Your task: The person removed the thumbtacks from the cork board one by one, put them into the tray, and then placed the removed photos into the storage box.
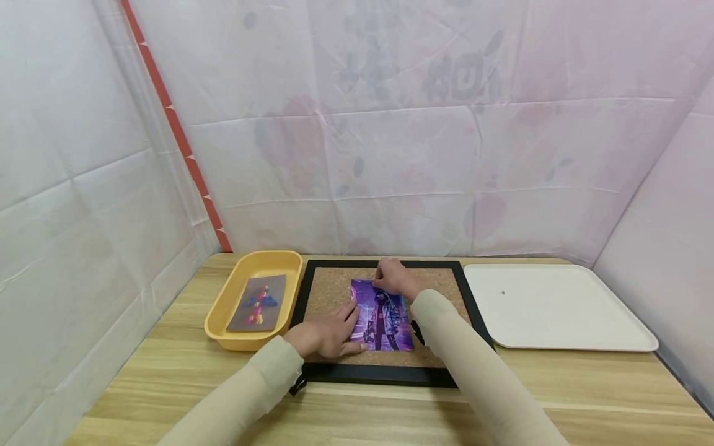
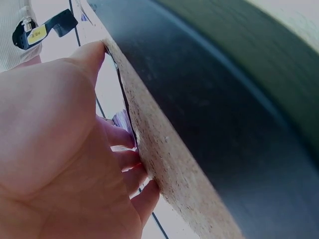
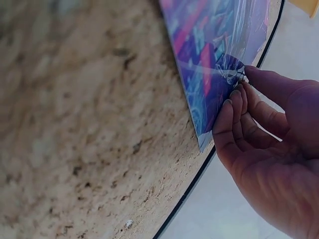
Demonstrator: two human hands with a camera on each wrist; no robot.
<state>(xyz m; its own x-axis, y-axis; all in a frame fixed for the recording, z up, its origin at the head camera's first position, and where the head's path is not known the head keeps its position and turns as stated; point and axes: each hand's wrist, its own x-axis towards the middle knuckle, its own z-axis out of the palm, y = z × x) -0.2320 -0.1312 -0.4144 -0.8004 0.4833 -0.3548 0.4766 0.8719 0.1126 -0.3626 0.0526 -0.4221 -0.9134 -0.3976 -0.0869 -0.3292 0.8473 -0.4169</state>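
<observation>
A purple picture card (image 1: 380, 322) of a hooded figure lies on a cork board (image 1: 329, 282) with a black frame. My left hand (image 1: 331, 331) rests flat with spread fingers along the card's left edge and lower left corner. At the card's top edge my right hand (image 1: 393, 277) has its fingers curled. In the right wrist view, thumb and fingertips pinch a small pin-like thing (image 3: 241, 75) against the glossy card; most of it is hidden by the fingertips. Cork shows beside the left hand (image 2: 65, 134) in the left wrist view.
Left of the board stands a yellow tray (image 1: 223, 310) holding a grey card (image 1: 259, 303) with a colourful figure. To the right lies a white tray (image 1: 563, 310) with a tiny dark thing (image 1: 502, 292) on it. Pale sheeting (image 1: 390, 155) hangs behind the wooden table (image 1: 167, 384).
</observation>
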